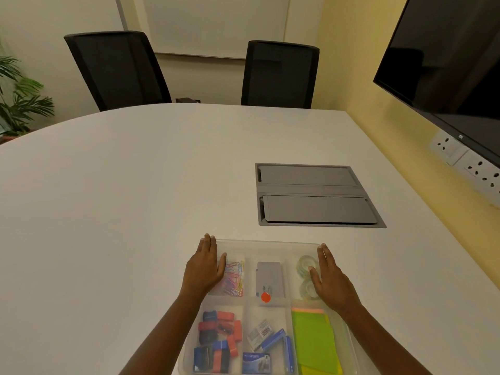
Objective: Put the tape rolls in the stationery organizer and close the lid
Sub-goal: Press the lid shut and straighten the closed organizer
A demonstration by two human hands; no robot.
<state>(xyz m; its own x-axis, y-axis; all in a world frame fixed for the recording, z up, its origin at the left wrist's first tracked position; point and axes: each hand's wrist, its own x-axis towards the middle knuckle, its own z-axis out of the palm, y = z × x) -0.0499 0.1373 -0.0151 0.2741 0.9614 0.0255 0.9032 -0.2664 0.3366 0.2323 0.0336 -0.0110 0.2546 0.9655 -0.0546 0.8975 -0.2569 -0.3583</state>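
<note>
The clear plastic stationery organizer lies on the white table in front of me, and its translucent lid covers it. Two clear tape rolls lie in the far right compartment, seen through the lid. My left hand rests flat on the lid's far left part, fingers spread. My right hand lies flat on the far right part, next to the tape rolls. Neither hand holds anything.
Other compartments hold coloured paper clips, a grey box, red and blue sharpeners, staple boxes and green sticky notes. A grey cable hatch sits in the table beyond. Two black chairs stand at the far side.
</note>
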